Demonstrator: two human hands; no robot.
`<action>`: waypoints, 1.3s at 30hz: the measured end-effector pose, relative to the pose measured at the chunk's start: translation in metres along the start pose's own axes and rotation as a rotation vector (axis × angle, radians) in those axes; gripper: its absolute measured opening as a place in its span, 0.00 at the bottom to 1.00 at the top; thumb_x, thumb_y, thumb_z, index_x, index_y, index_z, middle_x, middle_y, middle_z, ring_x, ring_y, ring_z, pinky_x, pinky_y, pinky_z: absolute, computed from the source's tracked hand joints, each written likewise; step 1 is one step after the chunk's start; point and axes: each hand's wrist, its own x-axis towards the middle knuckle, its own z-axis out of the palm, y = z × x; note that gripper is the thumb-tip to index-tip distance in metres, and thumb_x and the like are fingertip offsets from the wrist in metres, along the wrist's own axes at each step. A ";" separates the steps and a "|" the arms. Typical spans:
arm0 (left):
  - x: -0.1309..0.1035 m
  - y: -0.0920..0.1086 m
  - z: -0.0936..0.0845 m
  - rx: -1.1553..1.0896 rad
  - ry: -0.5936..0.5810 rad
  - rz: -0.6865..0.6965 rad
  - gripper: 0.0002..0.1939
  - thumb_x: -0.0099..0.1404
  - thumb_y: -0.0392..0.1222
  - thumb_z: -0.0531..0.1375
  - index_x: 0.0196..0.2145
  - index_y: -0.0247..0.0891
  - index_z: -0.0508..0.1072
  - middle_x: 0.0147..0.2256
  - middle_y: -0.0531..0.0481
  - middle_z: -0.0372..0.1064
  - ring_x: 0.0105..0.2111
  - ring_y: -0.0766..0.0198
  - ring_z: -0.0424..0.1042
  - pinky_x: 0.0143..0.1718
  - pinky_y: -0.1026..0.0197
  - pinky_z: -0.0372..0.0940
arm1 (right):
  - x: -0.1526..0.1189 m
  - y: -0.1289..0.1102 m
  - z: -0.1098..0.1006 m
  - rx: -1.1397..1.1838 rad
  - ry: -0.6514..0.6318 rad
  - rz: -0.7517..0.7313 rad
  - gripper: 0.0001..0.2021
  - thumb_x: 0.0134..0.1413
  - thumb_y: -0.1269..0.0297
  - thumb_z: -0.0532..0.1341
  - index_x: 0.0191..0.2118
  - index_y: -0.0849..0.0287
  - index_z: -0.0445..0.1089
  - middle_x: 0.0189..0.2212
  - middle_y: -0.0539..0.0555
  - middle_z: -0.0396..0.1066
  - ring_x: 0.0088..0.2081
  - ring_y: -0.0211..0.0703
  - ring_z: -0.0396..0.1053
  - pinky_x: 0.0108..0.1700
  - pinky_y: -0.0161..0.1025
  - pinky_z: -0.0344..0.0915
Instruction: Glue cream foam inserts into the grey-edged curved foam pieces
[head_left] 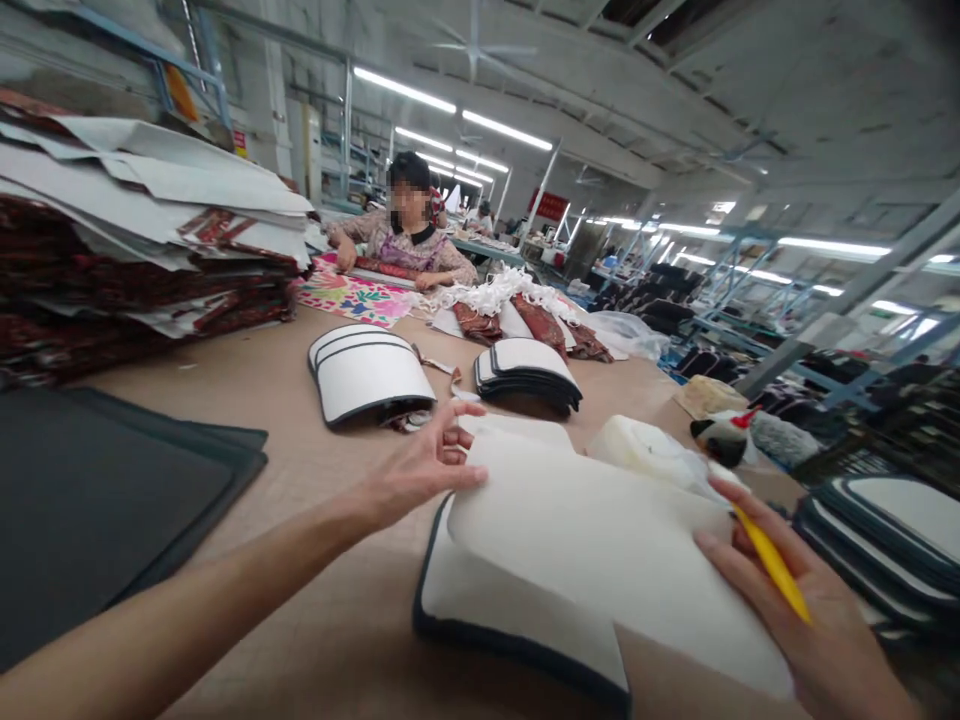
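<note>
A large cream sheet point(585, 520) with a tab at its far edge is held up in both hands. My left hand point(431, 462) pinches its left edge between thumb and fingers. At the sheet's right side, my right hand point(787, 575) grips the edge and also has a yellow pen-like tool point(772, 565) between its fingers. Beneath the sheet lies a white panel with dark edging point(510, 600), partly covered. Just beyond the sheet, a translucent whitish container point(645, 450) stands on the brown table point(300, 540).
Curved dark-edged panels point(371, 370) and another such stack point(525, 370) lie ahead. Dark sheets point(112, 490) are at left, below a tall fabric pile point(150, 220). More edged panels point(892, 540) sit at right. A person point(409, 240) works across the table.
</note>
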 end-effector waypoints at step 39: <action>-0.047 -0.103 -0.022 0.406 0.041 -0.176 0.16 0.51 0.38 0.58 0.38 0.37 0.76 0.34 0.49 0.67 0.35 0.59 0.69 0.40 0.59 0.66 | -0.006 0.039 0.042 -0.122 -0.241 -0.010 0.27 0.42 0.51 0.62 0.48 0.60 0.64 0.23 0.46 0.59 0.24 0.40 0.62 0.27 0.36 0.61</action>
